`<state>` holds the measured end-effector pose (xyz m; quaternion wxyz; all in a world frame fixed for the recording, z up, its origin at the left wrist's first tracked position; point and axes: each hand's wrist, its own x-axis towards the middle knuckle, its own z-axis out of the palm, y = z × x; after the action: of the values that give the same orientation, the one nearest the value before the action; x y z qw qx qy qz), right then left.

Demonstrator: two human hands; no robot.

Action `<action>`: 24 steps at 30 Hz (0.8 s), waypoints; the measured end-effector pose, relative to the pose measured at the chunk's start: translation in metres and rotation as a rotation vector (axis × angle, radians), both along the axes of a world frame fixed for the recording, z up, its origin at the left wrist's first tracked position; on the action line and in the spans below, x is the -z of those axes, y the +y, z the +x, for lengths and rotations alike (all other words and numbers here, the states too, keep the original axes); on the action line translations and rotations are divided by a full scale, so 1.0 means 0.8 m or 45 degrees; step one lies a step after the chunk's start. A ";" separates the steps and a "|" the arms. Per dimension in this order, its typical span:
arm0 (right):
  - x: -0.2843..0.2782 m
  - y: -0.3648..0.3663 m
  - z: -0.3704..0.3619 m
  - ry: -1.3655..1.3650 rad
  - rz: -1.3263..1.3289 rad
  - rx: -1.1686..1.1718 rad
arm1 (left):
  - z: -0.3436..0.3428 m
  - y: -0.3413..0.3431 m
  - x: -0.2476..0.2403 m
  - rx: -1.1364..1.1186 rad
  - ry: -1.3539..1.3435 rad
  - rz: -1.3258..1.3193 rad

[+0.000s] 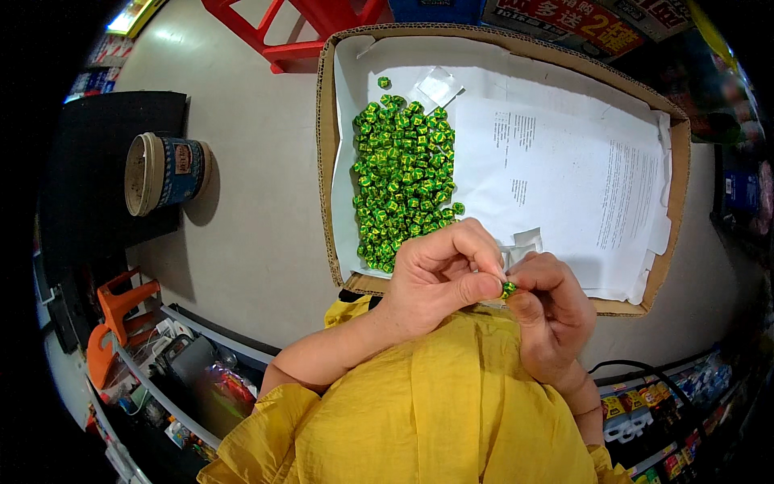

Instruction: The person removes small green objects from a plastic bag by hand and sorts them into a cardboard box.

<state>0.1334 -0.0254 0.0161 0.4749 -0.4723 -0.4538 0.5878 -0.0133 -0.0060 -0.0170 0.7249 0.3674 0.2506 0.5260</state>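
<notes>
My left hand point(439, 274) and my right hand point(552, 310) meet close to my chest, both pinching one small green wrapped candy point(509, 288) between fingertips. Just beyond them lies a shallow cardboard box point(326, 161) lined with white printed paper sheets point(564, 177). A dense pile of the same green wrapped candies point(403, 177) fills the box's left part. One stray candy point(384, 82) lies apart near the far end. My yellow sleeves and blouse point(451, 403) fill the lower middle.
A round tub with a blue label point(165, 172) lies on its side on the pale floor at left. A red stool frame point(282, 28) stands at top. An orange tool point(117, 310) and cluttered shelves sit lower left; packaged goods line the right.
</notes>
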 end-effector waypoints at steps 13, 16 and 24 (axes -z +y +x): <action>0.000 0.009 0.015 0.658 -0.593 -0.288 | -0.009 0.003 0.003 0.157 -0.058 0.076; 0.000 0.013 0.018 0.620 -0.647 -0.314 | -0.013 0.011 -0.002 0.297 -0.025 -0.083; -0.013 0.026 0.032 0.406 -0.587 -0.537 | -0.016 0.014 -0.001 0.423 0.000 -0.273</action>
<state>0.1591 -0.0046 0.0268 0.2889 -0.3650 -0.3169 0.8264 -0.0261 0.0054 -0.0163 0.8368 0.3243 0.2411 0.3694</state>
